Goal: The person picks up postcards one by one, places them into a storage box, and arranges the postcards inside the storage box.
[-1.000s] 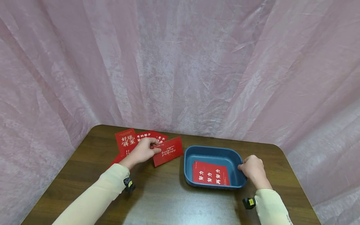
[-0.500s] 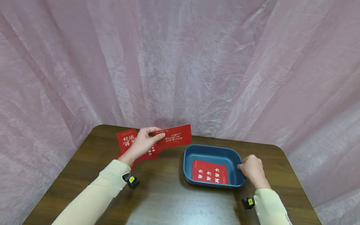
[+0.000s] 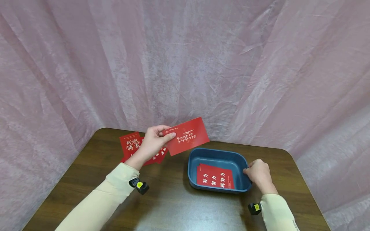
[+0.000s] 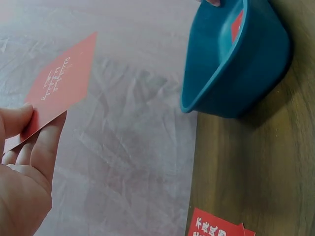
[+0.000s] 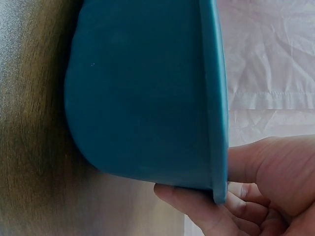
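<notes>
My left hand (image 3: 154,141) pinches a red card (image 3: 188,135) by its near left corner, thumb on the printed face and fingers behind. White script runs upside down across that face in the head view. The card is raised above the table, to the upper left of a blue plastic basin (image 3: 217,153). My right hand (image 3: 259,175) grips the basin's right rim; in the right wrist view the thumb (image 5: 242,164) is inside and a finger (image 5: 184,194) lies under the rim outside. Several red cards (image 3: 215,176) with white characters lie inside the basin.
More red cards (image 3: 131,144) lie overlapping at the back left of the brown wooden table (image 3: 170,205), partly hidden by my left hand. A pink curtain (image 3: 185,64) hangs just behind the table's far edge.
My left hand has lifted the red card off the overlapping cards and carried it up and to the right, toward the basin. My right hand keeps its grip on the rim.
</notes>
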`<state>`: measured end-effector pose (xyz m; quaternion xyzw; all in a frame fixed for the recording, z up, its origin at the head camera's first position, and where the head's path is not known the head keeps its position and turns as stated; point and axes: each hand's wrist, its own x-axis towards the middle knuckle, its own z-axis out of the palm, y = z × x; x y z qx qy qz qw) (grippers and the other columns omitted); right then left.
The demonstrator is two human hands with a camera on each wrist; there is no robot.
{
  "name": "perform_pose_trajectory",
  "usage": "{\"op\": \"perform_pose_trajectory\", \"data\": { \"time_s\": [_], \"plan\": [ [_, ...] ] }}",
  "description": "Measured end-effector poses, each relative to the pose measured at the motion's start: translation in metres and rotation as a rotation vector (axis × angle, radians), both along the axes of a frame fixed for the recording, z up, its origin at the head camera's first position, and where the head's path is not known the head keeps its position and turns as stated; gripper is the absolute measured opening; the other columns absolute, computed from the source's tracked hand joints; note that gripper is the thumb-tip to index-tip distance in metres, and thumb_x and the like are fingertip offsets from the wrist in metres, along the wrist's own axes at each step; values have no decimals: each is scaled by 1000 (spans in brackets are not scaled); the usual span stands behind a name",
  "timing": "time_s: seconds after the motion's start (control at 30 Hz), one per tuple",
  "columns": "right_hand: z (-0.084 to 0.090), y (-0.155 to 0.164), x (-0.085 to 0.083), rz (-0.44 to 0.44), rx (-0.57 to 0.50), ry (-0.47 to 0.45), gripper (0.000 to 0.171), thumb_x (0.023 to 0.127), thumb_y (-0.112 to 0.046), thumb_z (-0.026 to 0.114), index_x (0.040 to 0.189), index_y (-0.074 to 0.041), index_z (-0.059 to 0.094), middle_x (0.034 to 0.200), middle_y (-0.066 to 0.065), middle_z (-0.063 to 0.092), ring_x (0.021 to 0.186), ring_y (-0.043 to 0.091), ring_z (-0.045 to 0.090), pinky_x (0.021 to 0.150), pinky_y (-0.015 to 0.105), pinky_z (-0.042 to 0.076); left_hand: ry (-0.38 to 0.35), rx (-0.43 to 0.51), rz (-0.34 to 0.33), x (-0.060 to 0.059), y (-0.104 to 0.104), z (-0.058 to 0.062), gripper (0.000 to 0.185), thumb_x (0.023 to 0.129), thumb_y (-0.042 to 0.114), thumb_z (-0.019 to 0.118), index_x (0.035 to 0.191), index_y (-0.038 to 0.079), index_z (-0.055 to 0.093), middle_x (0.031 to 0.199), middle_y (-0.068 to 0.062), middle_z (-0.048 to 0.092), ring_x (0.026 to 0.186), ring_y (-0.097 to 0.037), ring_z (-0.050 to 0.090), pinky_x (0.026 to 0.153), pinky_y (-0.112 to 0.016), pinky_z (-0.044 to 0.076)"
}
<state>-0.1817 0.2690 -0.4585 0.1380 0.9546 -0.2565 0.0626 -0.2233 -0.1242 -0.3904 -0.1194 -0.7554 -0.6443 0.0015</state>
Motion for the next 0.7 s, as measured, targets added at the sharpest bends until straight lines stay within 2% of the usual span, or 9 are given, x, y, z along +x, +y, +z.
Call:
{"op": "perform_pose_trajectory", "data": {
  "time_s": [0.17, 0.4, 0.6, 0.7],
  "plan": [
    [-1, 0, -1, -6, 0, 4, 34, 81, -15, 68, 50, -7, 56, 43, 0, 45, 42, 15, 48, 43, 26, 38, 2, 6, 1, 0, 3, 0, 33, 81, 26, 73, 107, 7, 66, 92, -16, 71, 75, -25, 71, 66, -37, 57],
    [-2, -1, -1, 0, -2, 10, 36, 81, -15, 68, 49, -7, 54, 43, -1, 42, 42, 14, 45, 42, 25, 36, -33, 20, 7, -2, 6, -7, 27, 81, 20, 73, 102, 6, 63, 96, -13, 71, 75, -23, 70, 65, -36, 57],
    [-1, -2, -1, -7, -12, 7, 34, 82, -15, 67, 51, -5, 56, 43, 1, 44, 42, 15, 49, 42, 24, 39, -90, -35, -67, -4, 14, -12, 32, 84, 14, 69, 115, 13, 60, 105, -11, 69, 80, -23, 69, 68, -37, 57],
    [-1, -3, -1, -12, -12, 9, 35, 82, -15, 67, 50, -6, 55, 43, 0, 45, 41, 15, 50, 42, 24, 40, -86, -71, -97, -5, 21, -15, 33, 85, 13, 68, 117, 12, 61, 105, -13, 68, 80, -24, 69, 68, -36, 57]
  ]
}}
